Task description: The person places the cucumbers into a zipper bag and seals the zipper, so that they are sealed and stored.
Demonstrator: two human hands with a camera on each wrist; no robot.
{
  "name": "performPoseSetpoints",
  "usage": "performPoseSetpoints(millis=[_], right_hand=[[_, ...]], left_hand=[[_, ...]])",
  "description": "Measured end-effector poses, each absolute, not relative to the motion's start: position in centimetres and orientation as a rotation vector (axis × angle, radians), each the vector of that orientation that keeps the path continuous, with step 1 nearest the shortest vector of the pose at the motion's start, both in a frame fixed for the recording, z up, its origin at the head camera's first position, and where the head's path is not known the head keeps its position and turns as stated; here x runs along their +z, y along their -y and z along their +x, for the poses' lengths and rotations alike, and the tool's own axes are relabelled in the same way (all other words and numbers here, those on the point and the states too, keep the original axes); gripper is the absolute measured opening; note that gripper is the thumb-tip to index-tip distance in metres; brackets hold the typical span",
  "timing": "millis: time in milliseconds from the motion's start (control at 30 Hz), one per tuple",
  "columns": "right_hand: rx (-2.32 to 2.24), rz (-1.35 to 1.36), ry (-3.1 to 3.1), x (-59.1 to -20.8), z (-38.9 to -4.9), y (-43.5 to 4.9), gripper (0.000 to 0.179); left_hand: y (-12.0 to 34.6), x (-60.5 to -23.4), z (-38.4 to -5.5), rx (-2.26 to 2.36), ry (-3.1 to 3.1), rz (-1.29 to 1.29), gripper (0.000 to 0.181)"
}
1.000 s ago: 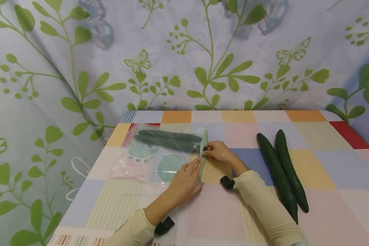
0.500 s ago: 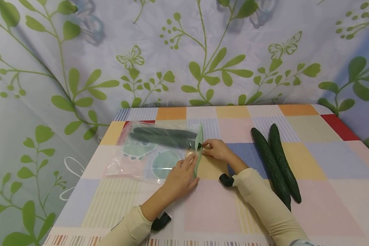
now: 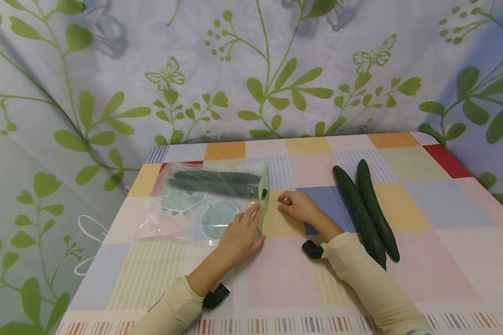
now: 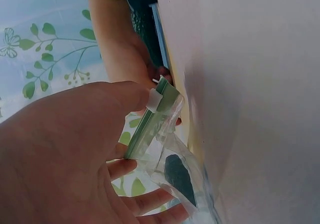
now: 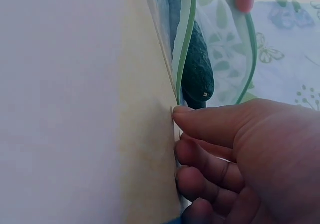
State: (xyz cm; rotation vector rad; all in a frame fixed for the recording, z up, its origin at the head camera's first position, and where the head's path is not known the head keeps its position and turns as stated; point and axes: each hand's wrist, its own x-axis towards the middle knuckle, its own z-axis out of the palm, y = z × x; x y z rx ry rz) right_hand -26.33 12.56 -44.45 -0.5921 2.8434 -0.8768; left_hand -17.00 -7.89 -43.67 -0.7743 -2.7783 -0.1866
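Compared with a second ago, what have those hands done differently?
The right hand, earlier at the green rim of the bag, has drawn back to the right, leaving a gap. The left hand keeps holding the bag at its opening, and the two loose cucumbers lie where they were.

Dark-green cucumbers (image 3: pixel 359 215), green-edged bag (image 3: pixel 219 220), patchwork tablecloth (image 3: pixel 427 251).

A pale lilac fabric backdrop (image 3: pixel 234 77) printed with green leaves and butterflies hangs behind a table (image 3: pixel 440 260) covered in multicoloured patchwork cloth (image 3: pixel 285 274).
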Motion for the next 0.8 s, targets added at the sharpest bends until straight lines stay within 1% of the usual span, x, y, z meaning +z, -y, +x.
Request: performPoseSetpoints(millis=[233,433,567,667,800], right_hand=[[-0.839,-0.591,-2.902,-44.0,-24.3,-13.4,0.025],[-0.794,-0.557,-2.915,-43.5,-22.9,-14.1,0.026],[-0.675,-0.529,-2.957,-43.0,-22.1,-14.7,0.031],[-0.582,-0.555,-3.010,-43.0,-21.3,-15.7,0.032],[-0.444,-0.524,-3.116,-42.8,-19.4,-17.4,0.032]], left_hand=[[7.8,-43.6,-16.9,-0.224,2.784,-0.787,0.071],[8.0,-43.3,-16.8,-0.263,2.798,-0.784,0.070],[8.0,-43.3,-16.8,-0.264,2.795,-0.791,0.070],[7.9,-43.5,-16.8,-0.260,2.793,-0.798,0.070],[8.0,-43.4,-16.9,-0.269,2.787,-0.804,0.070]])
